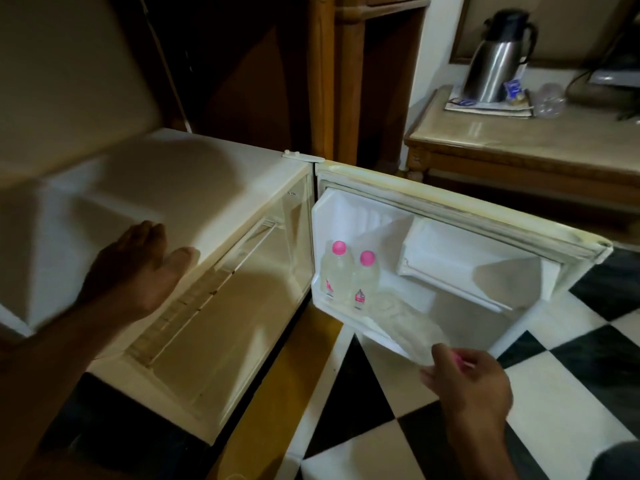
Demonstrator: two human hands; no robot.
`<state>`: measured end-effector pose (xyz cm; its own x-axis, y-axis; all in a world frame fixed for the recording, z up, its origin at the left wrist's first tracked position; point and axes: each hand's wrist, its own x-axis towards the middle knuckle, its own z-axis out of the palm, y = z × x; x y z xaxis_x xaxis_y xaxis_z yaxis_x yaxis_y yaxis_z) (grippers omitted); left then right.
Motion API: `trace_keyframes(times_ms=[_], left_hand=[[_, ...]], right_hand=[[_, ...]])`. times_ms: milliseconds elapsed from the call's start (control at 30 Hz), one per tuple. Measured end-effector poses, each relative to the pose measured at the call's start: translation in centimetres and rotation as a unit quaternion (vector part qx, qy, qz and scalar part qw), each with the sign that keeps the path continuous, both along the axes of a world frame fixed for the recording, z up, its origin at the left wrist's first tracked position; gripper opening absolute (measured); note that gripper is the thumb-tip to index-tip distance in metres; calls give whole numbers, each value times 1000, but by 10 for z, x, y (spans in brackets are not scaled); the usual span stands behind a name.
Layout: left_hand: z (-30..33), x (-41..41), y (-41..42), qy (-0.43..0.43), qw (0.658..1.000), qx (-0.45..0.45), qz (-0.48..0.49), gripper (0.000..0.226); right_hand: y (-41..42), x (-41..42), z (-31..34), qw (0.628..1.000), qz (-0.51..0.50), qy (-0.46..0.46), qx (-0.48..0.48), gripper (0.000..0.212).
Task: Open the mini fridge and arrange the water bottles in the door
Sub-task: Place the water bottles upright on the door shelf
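The white mini fridge (156, 188) stands open, its door (485, 216) swung out to the right. Two clear water bottles with pink caps, one at the left (336, 268) and one beside it (365, 278), stand upright in the door's lower shelf near the hinge. My right hand (467, 379) grips a third clear bottle (412, 327) by its pink-capped end; the bottle is tilted, its base pointing into the same shelf beside the two. My left hand (135, 268) rests flat on the front edge of the fridge top, fingers spread.
The fridge interior (242, 289) looks bare, with a shelf rail. A wooden side table (519, 147) at the right back carries a steel thermos jug (495, 53), papers and a clear bottle. Black and white floor tiles (571, 358) lie below the door.
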<state>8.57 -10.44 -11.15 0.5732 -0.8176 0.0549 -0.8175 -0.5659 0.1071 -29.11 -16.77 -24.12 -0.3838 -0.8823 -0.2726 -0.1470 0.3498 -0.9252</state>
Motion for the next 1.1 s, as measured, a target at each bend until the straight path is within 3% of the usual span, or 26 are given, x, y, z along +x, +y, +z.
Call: trace_keyframes(times_ms=[133,367,533,933,1100], left_hand=[[-4,5,-1,-1,1000,-2,2,92],[-9,10,-6,-22,1000,1,8,79],[-9,10,-6,-27,1000,-8,2,78],[-9,11,-5,-23,1000,-2,3,78],[-6,7,-4,-18,1000,-1,3,78]], right_hand=[[-42,1,5,994,58,90,-27,33],[-111,54,-14,944,211,250,-36,46],[-128,75,-18,934,205,290,-49,58],[-121,73,-31,951,170,241,-94,70],[-74,71,-18,905,200,305,-219,52]])
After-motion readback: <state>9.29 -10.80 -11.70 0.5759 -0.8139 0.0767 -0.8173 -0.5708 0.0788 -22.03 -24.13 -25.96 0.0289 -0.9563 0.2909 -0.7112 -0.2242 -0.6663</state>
